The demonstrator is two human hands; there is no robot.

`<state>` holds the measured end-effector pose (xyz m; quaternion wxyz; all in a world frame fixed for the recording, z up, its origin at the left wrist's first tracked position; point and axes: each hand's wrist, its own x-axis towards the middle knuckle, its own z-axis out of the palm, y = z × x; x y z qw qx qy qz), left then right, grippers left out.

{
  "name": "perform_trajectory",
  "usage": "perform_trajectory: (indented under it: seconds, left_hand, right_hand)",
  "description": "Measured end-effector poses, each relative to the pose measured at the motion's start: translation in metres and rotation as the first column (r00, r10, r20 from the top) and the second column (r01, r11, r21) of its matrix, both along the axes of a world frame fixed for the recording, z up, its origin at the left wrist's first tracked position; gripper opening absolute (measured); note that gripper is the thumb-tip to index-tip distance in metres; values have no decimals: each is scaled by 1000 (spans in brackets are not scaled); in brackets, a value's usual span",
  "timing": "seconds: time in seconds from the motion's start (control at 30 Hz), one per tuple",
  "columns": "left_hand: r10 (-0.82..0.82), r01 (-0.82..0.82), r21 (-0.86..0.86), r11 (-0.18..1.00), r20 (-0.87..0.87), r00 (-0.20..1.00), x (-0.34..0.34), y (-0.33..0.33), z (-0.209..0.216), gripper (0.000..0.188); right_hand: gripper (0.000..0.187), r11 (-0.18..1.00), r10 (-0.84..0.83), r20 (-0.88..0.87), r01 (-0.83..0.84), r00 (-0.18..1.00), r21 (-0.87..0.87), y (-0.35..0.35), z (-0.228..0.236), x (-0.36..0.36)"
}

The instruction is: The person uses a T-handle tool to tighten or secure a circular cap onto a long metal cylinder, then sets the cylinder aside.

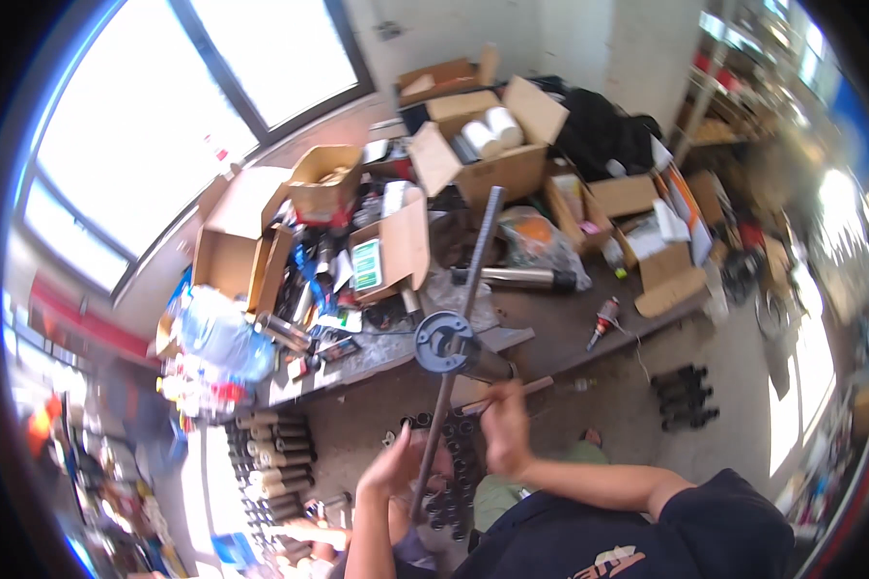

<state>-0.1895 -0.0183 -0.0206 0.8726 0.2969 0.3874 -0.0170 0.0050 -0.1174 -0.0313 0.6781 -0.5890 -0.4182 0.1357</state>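
A long thin metal rod (478,251) runs aslant across the middle of the view, past a round grey flanged metal part (444,343) with a hooked recess in its face. A dark cylinder (490,365) sticks out behind the flange toward the right. My left hand (386,470) is beside the lower part of the rod, thumb up and fingers stretched; it appears apart from the rod. Just below the cylinder's end, my right hand (505,431) has its fingers curled together, slightly blurred. What they hold, if anything, cannot be made out.
A cluttered dark workbench (574,323) carries open cardboard boxes (497,179), a shiny metal tube (521,278) and a red-and-white bottle (605,317). Dark cylinders (684,398) lie on the floor at right, more tubes (275,449) at left. Another person's arm (304,533) shows at lower left.
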Motion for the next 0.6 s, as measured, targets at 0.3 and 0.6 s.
perform_trajectory:
  seconds: [0.3, 0.6]
  left_hand:
    - [571, 704, 708, 46, -597, 563, 100, -72, 100, 24]
    - [830, 829, 555, -72, -427, 358, 133, -36, 86, 25]
  right_hand:
    - [32, 809, 568, 820, 140, 67, -571, 206, 139, 316]
    - [27, 842, 307, 949, 443, 77, -308, 162, 93, 365]
